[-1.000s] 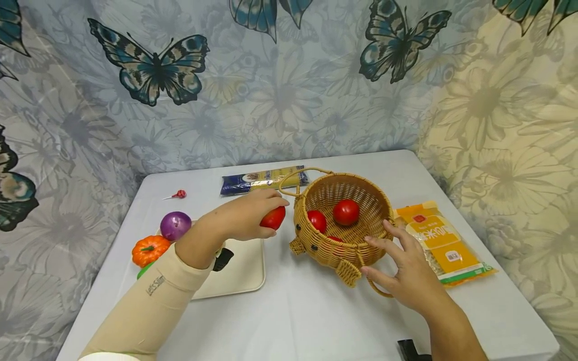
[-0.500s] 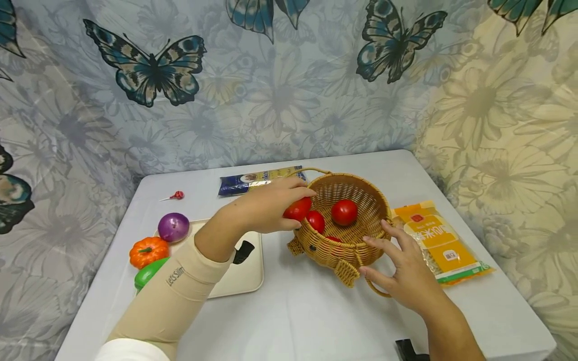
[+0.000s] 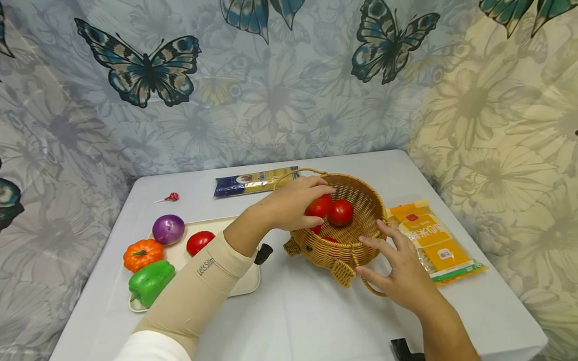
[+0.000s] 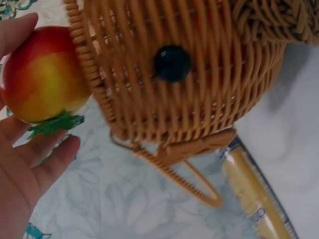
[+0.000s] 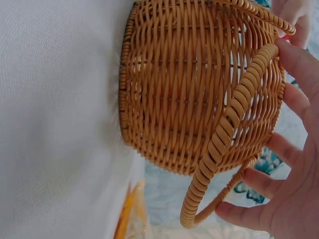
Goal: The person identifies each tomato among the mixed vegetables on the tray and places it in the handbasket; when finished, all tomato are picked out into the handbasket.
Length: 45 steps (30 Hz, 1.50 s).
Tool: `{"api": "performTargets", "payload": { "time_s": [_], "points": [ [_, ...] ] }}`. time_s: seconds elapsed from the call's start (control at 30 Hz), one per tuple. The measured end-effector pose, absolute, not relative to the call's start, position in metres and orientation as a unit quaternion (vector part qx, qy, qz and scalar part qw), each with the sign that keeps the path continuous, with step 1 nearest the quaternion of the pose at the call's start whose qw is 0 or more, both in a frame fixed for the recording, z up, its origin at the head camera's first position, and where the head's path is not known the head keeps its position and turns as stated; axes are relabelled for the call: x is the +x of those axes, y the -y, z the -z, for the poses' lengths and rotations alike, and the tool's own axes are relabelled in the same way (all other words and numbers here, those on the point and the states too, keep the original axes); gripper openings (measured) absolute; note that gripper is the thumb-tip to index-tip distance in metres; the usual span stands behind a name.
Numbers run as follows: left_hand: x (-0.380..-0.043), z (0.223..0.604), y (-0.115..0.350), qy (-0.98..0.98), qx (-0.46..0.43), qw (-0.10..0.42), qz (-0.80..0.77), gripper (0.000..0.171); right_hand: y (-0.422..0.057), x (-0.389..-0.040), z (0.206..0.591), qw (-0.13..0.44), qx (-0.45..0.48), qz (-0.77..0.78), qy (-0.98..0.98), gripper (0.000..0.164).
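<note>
My left hand (image 3: 293, 203) grips a red tomato (image 3: 319, 204) over the left rim of a fish-shaped wicker basket (image 3: 347, 250). In the left wrist view, this tomato (image 4: 47, 74) shows a yellow patch and green leaves, with fingers and thumb around it beside the rim. Inside the basket lies another tomato (image 3: 340, 212); more red shows near the left and front walls, partly hidden. My right hand (image 3: 402, 271) rests spread fingertips on the basket's right rim, near a looped handle (image 5: 224, 124). Its fingers look fairly straight in the right wrist view.
Left, a cream tray (image 3: 246, 286) bears a red tomato (image 3: 199, 242), a purple onion-like ball (image 3: 168, 229), an orange pumpkin (image 3: 143, 254) and a green bell pepper (image 3: 151, 282). Behind lie a lollipop (image 3: 171, 197) and a noodle packet (image 3: 253, 182). Right is a yellow grain bag (image 3: 435, 240).
My left hand has carried the tomato rightward from beside the basket to over its left rim. The tray's tomato and green pepper have come into sight. The right hand stays at the rim.
</note>
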State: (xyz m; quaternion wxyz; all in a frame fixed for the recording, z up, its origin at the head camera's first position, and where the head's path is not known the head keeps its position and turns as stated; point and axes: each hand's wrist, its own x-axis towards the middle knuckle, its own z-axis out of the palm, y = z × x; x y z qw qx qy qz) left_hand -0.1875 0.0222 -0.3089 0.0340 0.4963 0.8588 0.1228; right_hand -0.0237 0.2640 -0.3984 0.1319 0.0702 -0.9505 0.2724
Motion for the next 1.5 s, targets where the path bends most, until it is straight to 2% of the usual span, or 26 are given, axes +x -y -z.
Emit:
{"api": "performTargets", "payload": {
  "time_s": [0.17,0.57,1.0,1.23,1.5],
  "points": [
    [-0.192,0.321,-0.034,-0.862,0.489,0.056,-0.121,0.063,-0.264,-0.024,0.398,0.130,0.066,-0.273,0.951,0.058],
    [-0.193,0.331,-0.033,-0.860,0.494,0.050,-0.114,0.063,-0.263,-0.023,0.400,0.133,0.067,-0.277,0.949,0.058],
    [-0.181,0.324,0.008,-0.871,0.470,0.046,-0.136,0.062,-0.261,-0.024,0.400,0.136,0.065,-0.278,0.949,0.058],
    [-0.181,0.332,0.041,-0.895,0.423,0.042,-0.136,0.066,-0.262,-0.024,0.400,0.137,0.065,-0.282,0.947,0.058],
    [-0.183,0.347,0.088,-0.926,0.346,0.062,-0.135,0.068,-0.262,-0.025,0.402,0.147,0.072,-0.283,0.945,0.057]
  ]
}}
